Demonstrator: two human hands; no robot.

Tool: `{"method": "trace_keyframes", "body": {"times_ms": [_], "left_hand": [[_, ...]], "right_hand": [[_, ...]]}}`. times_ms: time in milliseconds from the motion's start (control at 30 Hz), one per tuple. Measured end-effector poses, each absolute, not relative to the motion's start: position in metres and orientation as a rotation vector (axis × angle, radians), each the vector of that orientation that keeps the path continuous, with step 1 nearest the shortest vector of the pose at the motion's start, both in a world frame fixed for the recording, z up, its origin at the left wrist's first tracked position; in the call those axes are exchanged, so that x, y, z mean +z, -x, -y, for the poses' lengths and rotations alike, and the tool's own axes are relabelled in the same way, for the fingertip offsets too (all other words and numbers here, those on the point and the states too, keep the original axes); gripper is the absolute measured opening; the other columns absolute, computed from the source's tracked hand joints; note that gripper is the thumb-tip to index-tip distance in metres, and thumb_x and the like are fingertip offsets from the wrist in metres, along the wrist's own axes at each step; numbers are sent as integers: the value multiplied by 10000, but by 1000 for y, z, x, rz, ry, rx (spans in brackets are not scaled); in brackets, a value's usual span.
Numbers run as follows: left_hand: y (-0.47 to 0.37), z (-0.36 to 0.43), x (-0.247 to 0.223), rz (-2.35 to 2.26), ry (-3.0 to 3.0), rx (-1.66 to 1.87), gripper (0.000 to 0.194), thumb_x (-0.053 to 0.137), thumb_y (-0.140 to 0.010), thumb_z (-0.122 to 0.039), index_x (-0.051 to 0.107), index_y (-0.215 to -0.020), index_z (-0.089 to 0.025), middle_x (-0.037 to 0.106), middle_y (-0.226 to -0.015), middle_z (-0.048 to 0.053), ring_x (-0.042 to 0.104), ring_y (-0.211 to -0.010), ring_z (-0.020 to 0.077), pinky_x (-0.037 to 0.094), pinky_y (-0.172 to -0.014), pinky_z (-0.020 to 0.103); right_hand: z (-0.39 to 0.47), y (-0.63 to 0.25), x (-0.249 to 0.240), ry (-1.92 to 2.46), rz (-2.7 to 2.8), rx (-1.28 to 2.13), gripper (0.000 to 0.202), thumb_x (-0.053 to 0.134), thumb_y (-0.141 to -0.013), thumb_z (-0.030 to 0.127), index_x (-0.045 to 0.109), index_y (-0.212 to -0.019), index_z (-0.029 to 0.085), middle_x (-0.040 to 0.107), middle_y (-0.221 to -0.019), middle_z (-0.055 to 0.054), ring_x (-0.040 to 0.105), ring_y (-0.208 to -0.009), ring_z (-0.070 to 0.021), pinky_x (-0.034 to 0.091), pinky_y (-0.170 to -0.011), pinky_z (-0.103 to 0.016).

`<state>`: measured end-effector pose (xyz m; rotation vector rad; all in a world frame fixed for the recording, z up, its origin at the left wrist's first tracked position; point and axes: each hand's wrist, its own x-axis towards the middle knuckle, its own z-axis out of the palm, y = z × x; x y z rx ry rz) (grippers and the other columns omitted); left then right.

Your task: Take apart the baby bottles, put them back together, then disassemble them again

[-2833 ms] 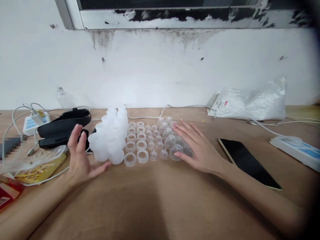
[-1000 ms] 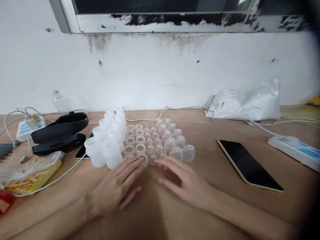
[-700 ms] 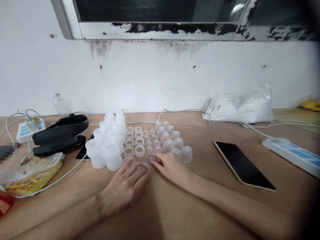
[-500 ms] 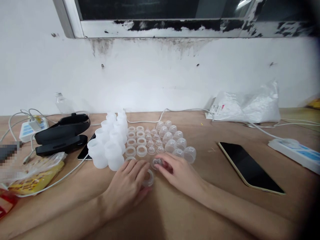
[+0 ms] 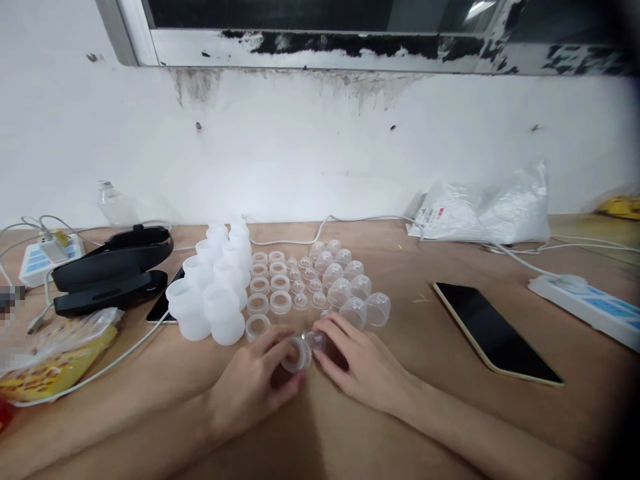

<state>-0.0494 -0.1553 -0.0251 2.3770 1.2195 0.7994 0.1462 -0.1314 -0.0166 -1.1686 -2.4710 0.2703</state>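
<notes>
My left hand [image 5: 260,370] is closed on a translucent ring [image 5: 297,355], held near the table's front middle. Just right of it, my right hand [image 5: 357,353] pinches a clear nipple [image 5: 315,341], which is close to or touching the ring. Beyond my hands, rings [image 5: 281,302] stand in two columns, with small clear nipples [image 5: 301,301] in columns beside them. Clear domed caps [image 5: 378,309] are lined up on the right of the nipples. Several frosted white bottles [image 5: 223,317] stand in rows to the left of the rings.
A phone [image 5: 495,333] and a power strip [image 5: 590,307] lie on the right. A plastic bag [image 5: 490,210] rests against the wall. On the left are black cases [image 5: 113,267], a yellow packet [image 5: 60,353], a clear bottle [image 5: 117,205] and another power strip [image 5: 50,257].
My left hand has closed on the ring and turned it up. My right hand has brought the nipple close to it. The view has shifted slightly.
</notes>
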Motion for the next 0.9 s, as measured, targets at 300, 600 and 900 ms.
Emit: {"method": "trace_keyframes", "body": {"times_ms": [300,600,900], "left_hand": [[38,157,-23,-936,-1584,1096,292,531,-762,-201,389,-1016,-195,546,-1037,66,560,-951,168,472,-833,332],[37,147,-29,-893,-1318,1093,248,629,-696,-188,450,-865,-162,582,-1059,80,552,-1006,204,434,-893,397],[35,156,-18,-785,-1276,1136,184,516,-733,-79,475,-891,-166,551,-1085,-36,512,-1069,187,381,-922,328]], "right_hand": [[131,-147,-26,1047,2024,441,222,445,-825,237,478,-1044,220,567,-838,-27,549,-650,-117,490,-615,-259],[128,-148,-31,957,2032,374,334,380,-856,180,409,-1184,230,535,-889,-46,553,-780,-136,489,-717,-281],[139,-146,-20,737,2152,290,183,432,-831,98,509,-949,216,564,-914,-31,538,-896,-127,441,-794,-248]]}}
